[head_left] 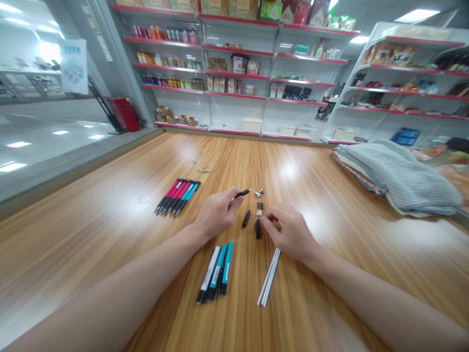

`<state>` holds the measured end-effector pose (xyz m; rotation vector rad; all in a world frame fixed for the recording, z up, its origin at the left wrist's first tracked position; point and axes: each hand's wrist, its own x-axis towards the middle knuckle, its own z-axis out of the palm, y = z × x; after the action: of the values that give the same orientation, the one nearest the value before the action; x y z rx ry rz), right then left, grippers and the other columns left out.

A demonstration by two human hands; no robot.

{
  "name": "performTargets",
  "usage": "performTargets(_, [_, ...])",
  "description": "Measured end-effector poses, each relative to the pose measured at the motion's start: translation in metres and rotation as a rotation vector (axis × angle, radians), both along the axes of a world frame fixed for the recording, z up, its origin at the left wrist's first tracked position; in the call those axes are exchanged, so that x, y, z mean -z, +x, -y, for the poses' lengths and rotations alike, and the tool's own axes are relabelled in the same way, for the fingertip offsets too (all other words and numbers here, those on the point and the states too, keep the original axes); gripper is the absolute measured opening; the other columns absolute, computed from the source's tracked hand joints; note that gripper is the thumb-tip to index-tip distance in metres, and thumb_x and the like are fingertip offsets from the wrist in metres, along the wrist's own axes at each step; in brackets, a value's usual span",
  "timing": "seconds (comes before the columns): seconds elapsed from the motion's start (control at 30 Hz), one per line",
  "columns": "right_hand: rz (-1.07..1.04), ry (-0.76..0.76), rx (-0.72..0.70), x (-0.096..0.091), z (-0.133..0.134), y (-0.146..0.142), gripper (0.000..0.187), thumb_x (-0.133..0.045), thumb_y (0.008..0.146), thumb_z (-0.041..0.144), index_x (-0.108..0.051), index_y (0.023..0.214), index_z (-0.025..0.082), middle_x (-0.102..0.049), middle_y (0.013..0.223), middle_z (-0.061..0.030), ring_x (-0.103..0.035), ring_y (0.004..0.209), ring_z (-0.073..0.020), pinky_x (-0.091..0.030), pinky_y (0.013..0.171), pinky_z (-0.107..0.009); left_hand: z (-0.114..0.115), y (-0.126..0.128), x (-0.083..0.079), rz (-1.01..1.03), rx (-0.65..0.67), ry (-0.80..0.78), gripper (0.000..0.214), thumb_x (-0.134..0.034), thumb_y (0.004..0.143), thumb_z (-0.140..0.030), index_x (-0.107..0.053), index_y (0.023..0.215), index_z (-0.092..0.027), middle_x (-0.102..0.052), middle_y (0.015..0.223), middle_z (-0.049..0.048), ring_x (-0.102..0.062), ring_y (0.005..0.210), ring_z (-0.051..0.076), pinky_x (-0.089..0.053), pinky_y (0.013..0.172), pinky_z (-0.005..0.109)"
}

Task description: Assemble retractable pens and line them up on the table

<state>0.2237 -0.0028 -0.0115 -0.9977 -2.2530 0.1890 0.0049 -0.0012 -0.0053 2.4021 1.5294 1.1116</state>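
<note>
My left hand [217, 213] is closed around a partly assembled pen; its black grip [242, 194] and thin bare tip stick out to the right. My right hand [291, 229] has thumb and index finger drawn together beside small white and black pieces [259, 209]; whatever they pinch is too small to make out. Two black pen grips [246, 218] lie between the hands. Silvery cone tips [259, 193] rest just beyond. White refill tubes [269, 281] extend on the table below my right hand. White and blue pen barrels [217, 271] lie nearer to me.
A row of pink and blue pens [177, 197] lies left on the wooden table [146, 274]. Behind it are a thin loop [205, 169] and a small shiny piece [194, 160]. Folded cloths [399, 176] are piled at right. Stocked shelves [238, 76] stand beyond the table.
</note>
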Motion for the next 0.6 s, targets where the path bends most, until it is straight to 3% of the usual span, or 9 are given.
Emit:
performTargets(0.17, [-0.020,-0.004,0.024,0.0008,-0.0023,0.0003,0.005,-0.056,0.085,0.018,-0.060,0.084,0.020,-0.064,0.081,-0.0038,-0.056,0.079,-0.0189,-0.040,0.074,-0.032,-0.0011,0.0012,0.0026,-0.003,0.034,0.059,0.018,-0.042,0.095,-0.029,-0.055,0.101,-0.019,-0.063,0.084,0.0031,-0.060,0.076,0.015,-0.042,0.067,0.025])
performTargets(0.6, [-0.041,-0.002,0.065,0.0030,-0.0045,0.0006,0.008,-0.056,0.084,0.019,-0.060,0.091,0.020,-0.065,0.082,-0.0037,-0.059,0.081,-0.0191,-0.042,0.075,-0.032,-0.0013,0.0038,0.0032,0.062,0.202,0.085,0.016,-0.045,0.095,-0.028,-0.057,0.101,-0.019,-0.062,0.092,0.0045,-0.059,0.087,0.014,-0.045,0.077,0.026])
